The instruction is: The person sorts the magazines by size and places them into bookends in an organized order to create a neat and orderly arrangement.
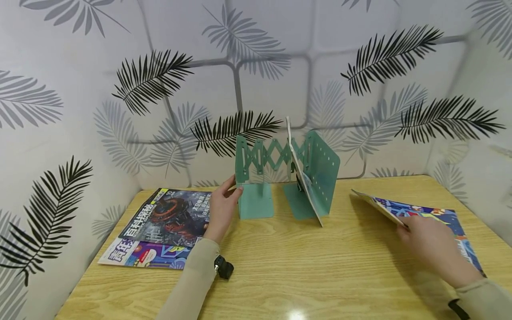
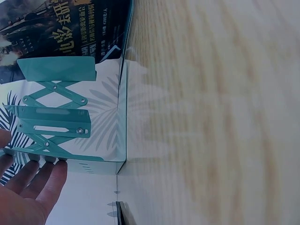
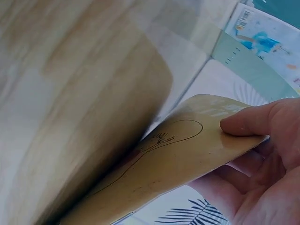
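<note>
My left hand (image 1: 224,206) grips the left end plate of a green expandable bookend (image 1: 256,202), its fingers (image 2: 51,183) on the plate's outer face. A thin magazine (image 1: 306,178) leans inside the bookend near its perforated right plate. Off to the right, my right hand (image 1: 430,244) pinches a thin book with a tan cover (image 3: 183,145), the thumb on the cover and the other fingers underneath. That book is tilted up off the table, and a line drawing shows on its cover. Beneath it in the head view appears a colourful blue magazine (image 1: 446,218).
Left of the bookend, a dark magazine (image 1: 168,218) overlaps a purple-blue one (image 1: 160,255) on the wooden table (image 1: 288,266). A wall with a leaf pattern (image 1: 272,35) rises close behind the bookend. Each wrist wears a black strap.
</note>
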{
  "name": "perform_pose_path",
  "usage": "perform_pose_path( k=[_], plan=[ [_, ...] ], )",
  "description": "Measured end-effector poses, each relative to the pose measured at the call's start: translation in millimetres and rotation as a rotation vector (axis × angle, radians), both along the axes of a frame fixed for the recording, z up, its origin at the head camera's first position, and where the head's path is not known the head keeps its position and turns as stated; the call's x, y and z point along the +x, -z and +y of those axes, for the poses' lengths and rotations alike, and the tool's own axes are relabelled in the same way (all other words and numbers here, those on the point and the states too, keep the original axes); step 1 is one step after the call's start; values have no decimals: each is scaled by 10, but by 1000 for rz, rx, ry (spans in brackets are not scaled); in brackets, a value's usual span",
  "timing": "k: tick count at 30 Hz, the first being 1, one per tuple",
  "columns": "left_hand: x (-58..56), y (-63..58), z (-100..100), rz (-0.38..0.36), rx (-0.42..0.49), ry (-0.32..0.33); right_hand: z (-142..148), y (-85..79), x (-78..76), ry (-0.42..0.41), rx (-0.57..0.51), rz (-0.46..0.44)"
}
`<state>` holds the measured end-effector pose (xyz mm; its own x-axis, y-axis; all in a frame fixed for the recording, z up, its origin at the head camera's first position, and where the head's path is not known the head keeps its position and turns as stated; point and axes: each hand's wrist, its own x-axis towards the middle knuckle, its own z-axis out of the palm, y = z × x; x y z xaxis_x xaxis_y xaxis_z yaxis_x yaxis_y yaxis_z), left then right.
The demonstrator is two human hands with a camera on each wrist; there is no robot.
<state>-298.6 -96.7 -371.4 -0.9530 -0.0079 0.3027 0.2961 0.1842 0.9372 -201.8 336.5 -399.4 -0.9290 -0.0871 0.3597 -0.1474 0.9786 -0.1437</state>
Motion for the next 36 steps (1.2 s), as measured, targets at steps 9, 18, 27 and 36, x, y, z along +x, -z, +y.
perform_pose_path(
  k=[9,18,27,36],
  plan=[
    [3,-4,10,11,-9,-8,62,-98,67,22,-33,11],
    [15,-7,18,10,-16,-10,115,-163,84,5,-52,145],
    [-219,222,-27,4,7,-12,118,-274,130,21,-114,133],
    [-315,344,-46,27,11,-18,115,-376,228,56,-212,178]
  ],
)
